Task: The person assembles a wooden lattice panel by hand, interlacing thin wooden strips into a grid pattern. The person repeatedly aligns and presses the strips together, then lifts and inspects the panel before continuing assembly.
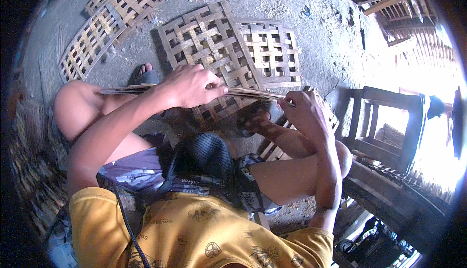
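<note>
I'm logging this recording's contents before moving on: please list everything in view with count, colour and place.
Thin strips: several, pale brown, held, centre
Woven panels: four, brown, upper left and centre
Slatted piece: at least one, brown, right of centre, partly hidden
Strip pile: count unclear, brown, left edge
Wooden frame: one, grey-brown, right
Slatted structure: one, brown, upper right
Floor: one, grey, littered
Mesh item: one, black, lower centre
Sandal: one clear, dark, left of centre
Shirt: one, yellow, bottom
Shorts: one pair, patterned, lower centre
Legs: two, bare, either side
Left hand: one, bare, closed on strips
Right hand: one, bare, closed on strips
</note>
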Demonstrator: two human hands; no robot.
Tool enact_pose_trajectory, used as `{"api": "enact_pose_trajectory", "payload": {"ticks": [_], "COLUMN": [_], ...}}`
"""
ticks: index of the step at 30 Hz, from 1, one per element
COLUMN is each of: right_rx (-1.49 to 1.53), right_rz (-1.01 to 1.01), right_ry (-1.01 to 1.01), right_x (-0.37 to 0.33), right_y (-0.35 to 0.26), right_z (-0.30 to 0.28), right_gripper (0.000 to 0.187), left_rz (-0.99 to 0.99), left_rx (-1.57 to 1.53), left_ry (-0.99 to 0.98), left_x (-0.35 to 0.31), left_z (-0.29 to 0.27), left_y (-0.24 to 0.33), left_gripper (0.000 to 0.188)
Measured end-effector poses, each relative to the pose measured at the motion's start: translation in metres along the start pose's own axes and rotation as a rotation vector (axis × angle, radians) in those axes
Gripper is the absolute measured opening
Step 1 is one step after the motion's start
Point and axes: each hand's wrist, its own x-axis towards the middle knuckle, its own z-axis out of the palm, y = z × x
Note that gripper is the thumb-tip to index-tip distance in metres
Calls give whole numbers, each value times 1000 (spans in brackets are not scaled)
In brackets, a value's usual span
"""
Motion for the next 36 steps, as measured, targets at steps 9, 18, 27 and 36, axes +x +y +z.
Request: {"api": "enact_pose_trajectory", "payload": {"ticks": [9, 18, 27, 36], "right_rx": [13, 0, -7, 29], "right_rz": [266, 458, 495, 551], "right_ry": [-297, -349, -205, -263], "right_x": [24, 34, 35, 46], "right_y": [-11, -22, 20, 17], "right_z": [16, -2, 31, 24], "right_gripper": [31, 37, 37, 39], "left_rz": [4, 99, -341, -673], "left_rx": [16, -43, 77, -74], "left_ry": [11, -14, 23, -88], "left_x": [1, 10, -71, -79], "left_z": [3, -37, -127, -118], "left_y": [-3, -42, -104, -88], "left_gripper": [50, 40, 79, 78]}}
